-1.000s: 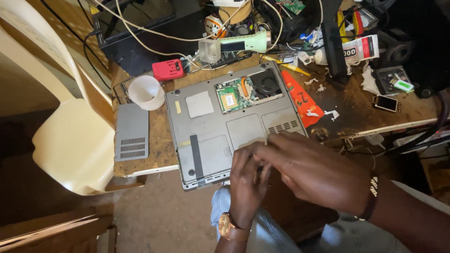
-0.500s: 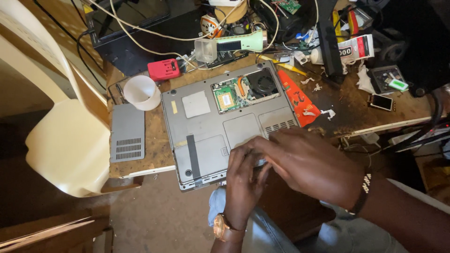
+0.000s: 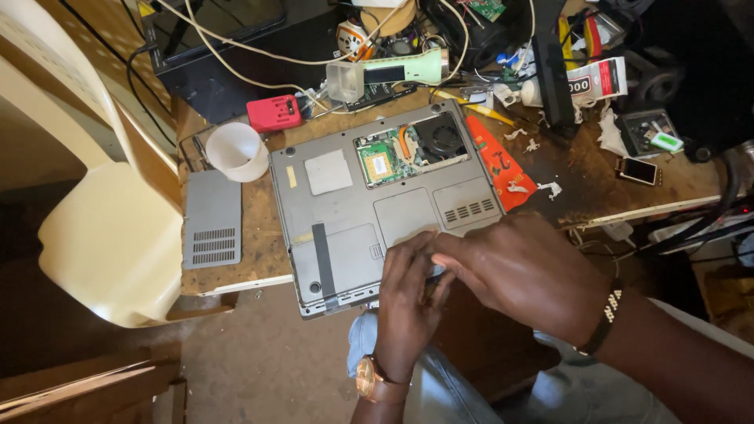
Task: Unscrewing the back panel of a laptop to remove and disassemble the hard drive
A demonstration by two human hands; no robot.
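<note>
**Both hands at the near edge of an upturned laptop**

A grey laptop with its underside up (image 3: 369,212) lies on a worn wooden workbench (image 3: 236,259), its near edge reaching over the bench edge toward the person. The left hand (image 3: 408,302), with a gold-coloured wristwatch (image 3: 367,379), rests its fingers on the laptop's near right corner. The right hand (image 3: 522,271), wearing a beaded bracelet (image 3: 603,318), lies across it, and the two hands are pressed together over that corner; whether they grip anything there I cannot tell, since the fingers hide the spot. One bay is uncovered, showing a green circuit board (image 3: 379,161) and a black round fan (image 3: 440,135). A grey vented cover panel (image 3: 212,218) lies left of the laptop, beside a white plastic cup (image 3: 236,149). A small red box (image 3: 273,112) and a pale green torch (image 3: 400,69) sit behind among tangled cables
</note>
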